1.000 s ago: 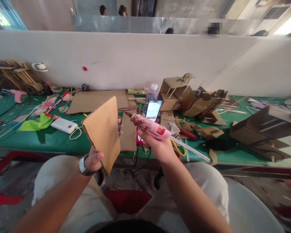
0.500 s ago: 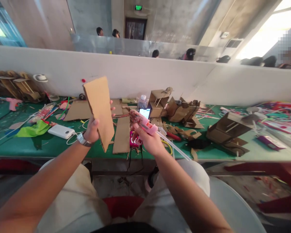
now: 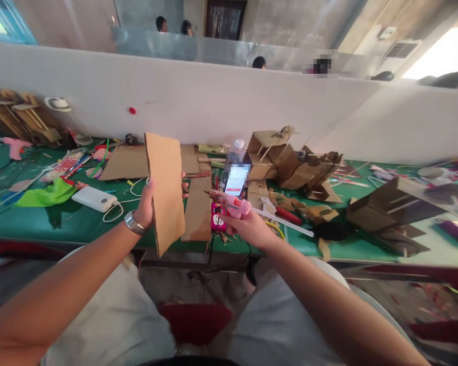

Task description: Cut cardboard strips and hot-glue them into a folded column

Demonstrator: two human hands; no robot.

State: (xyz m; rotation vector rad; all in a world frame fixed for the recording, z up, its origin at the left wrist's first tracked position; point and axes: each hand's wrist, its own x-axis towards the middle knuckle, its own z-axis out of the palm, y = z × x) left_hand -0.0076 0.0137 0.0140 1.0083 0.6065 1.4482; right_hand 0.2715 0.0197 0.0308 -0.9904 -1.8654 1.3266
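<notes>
My left hand (image 3: pixel 147 204) grips a flat piece of cardboard (image 3: pixel 168 195) held upright above the table edge; its thumb shows on the near side and fingertips at the far edge. In my right hand (image 3: pixel 248 227) is a pink hot glue gun (image 3: pixel 231 203), its nozzle pointing left toward the cardboard without touching it. A long translucent glue stick (image 3: pixel 286 221) sticks out of the gun's back. Behind the gun a lit phone (image 3: pixel 237 180) leans near a clear bottle (image 3: pixel 236 151). Another cardboard strip (image 3: pixel 198 211) lies flat between my hands.
Cardboard structures (image 3: pixel 389 208) stand along the right of the green table (image 3: pixel 118 223). At left are a white power bank (image 3: pixel 94 199) with a cable, green cloth (image 3: pixel 48 193) and another pink glue gun (image 3: pixel 17 147). A white partition (image 3: pixel 198 101) runs behind; people sit beyond it.
The cardboard has turned more upright and moved slightly right. The glue gun has levelled, with its nozzle now toward the board. The view has tilted down a little.
</notes>
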